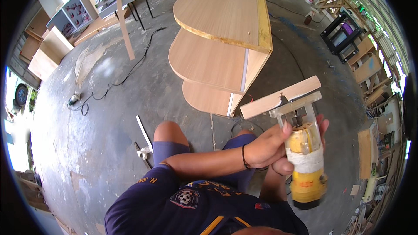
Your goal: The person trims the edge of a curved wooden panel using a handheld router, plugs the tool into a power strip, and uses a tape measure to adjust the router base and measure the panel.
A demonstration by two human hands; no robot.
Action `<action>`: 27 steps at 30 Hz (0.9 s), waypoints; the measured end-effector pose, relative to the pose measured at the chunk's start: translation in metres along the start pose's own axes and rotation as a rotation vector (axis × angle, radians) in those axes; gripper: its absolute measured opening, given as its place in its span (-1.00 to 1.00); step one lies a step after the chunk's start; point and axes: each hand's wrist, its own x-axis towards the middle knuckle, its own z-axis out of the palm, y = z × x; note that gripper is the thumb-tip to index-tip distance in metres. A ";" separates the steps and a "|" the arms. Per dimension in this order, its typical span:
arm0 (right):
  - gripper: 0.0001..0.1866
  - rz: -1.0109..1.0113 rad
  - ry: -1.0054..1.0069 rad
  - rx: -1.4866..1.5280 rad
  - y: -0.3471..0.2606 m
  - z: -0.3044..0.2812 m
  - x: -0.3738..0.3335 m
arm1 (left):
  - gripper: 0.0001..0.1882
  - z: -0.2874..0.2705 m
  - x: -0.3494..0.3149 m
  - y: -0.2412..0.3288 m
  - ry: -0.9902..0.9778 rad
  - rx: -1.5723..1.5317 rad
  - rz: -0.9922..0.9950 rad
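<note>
A yellow trim router (307, 182) with a white-wrapped middle is held up at the right in both my hands, its clear base turned away from me. Across that base sits a wooden strip (281, 97), and the bit shows near a notch in it. My left hand (267, 147) reaches over from the left and grips the router's upper side. Mostly behind the tool, my right hand (323, 127) wraps round it, with fingertips showing past the far side. Ahead stands a wood-grain shelf unit (213, 11) with rounded shelves and yellowish edges.
Another corded power tool (75, 99) lies on the concrete floor at the left, its black cable (141, 56) trailing. By my knee are a white strip (143, 131) and a crumpled white piece (144, 152). A black frame (342, 37) and timber stand right; cabinets (78, 13) stand far left.
</note>
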 end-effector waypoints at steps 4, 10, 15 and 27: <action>-0.20 -0.014 -0.073 0.193 0.017 0.001 0.037 | -0.40 -0.015 -0.025 0.024 0.064 0.622 -0.116; -0.40 0.223 -0.420 0.265 0.024 -0.006 0.082 | -0.38 0.023 -0.018 0.080 -0.138 1.356 0.615; -0.56 0.749 -0.379 0.188 -0.022 0.016 0.102 | -0.12 0.078 0.051 0.104 -0.087 1.418 0.578; -0.57 1.209 -0.505 0.189 -0.054 0.024 0.160 | -0.18 0.151 0.096 0.117 0.145 1.180 0.368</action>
